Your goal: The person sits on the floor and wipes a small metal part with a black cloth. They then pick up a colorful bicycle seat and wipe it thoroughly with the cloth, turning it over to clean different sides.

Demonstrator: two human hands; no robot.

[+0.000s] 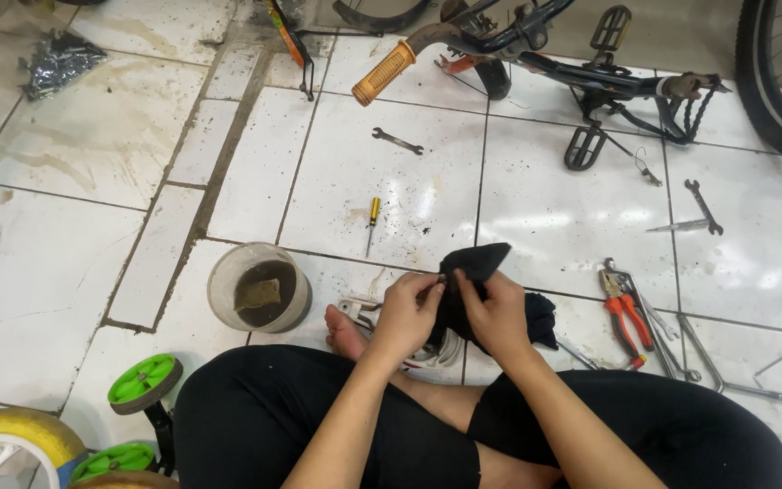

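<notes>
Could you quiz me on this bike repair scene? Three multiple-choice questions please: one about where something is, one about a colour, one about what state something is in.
1. Where does the small screwdriver lie?
A. Inside the tub
B. On the floor tile beyond the hands
C. Across the person's lap

2. What colour is the handlebar grip?
A. Orange
B. Blue
C. White

3. What are the hands doing with the black cloth?
A. Leaving it flat on the floor
B. Both pinching it, held up
C. Only one hand touches it

Answers:
1 B, it rests on a white tile past the round tub.
2 A, the ribbed grip is orange.
3 B, the left hand and right hand both grasp the cloth above the floor.
</notes>
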